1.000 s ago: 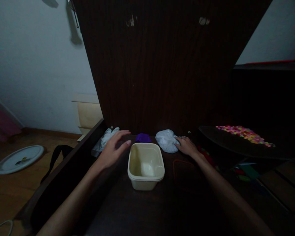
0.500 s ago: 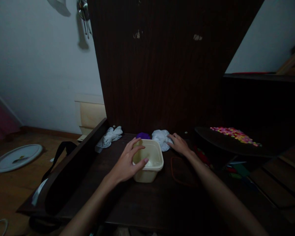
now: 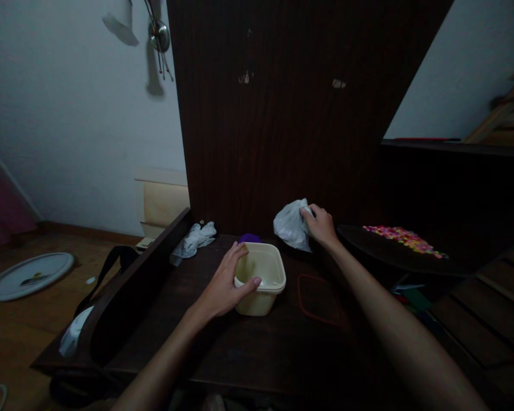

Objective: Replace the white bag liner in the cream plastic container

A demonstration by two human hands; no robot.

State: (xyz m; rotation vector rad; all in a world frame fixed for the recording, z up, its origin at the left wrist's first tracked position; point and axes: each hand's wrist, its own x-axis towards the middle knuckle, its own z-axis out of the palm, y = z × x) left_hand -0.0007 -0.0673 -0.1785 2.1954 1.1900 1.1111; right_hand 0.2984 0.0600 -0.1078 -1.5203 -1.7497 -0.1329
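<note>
- Gripping a white plastic bag (image 3: 289,225) near its gathered upper corner: right hand (image 3: 322,226), thumb and fingers pressing together on the plastic.
- Bag is hanging full and rounded to the left of those fingers, in front of the tall dark panel (image 3: 282,142); can't tell if its underside is touching the tabletop.
- Left hand (image 3: 223,288) is reaching over the left side of a cream container (image 3: 257,305), thumb spreading well away from the half-curled fingers; can't tell from where I'm standing whether it is taking hold or only resting.
- Container is standing upright on the dark tabletop (image 3: 154,337), mouth facing up, nearer the person than the bag.
- Purple item (image 3: 249,237) is lying just behind the container, partly hidden by it.
- Orange-rimmed rectangular piece (image 3: 300,294) is lying flat to the container's right; its middle is fading into the dark wood.
- Crumpled clear-white plastic (image 3: 197,237) is lying farther left, near the raised side board (image 3: 143,285).
- Curved dark shelf (image 3: 368,254) is jutting out to the right, bearing a strip of small colourful pieces (image 3: 402,240).
- White oval item (image 3: 29,277) is lying on the wooden floor (image 3: 12,337) at far left.
- Wall lamp (image 3: 159,37) is hanging beside the panel.
</note>
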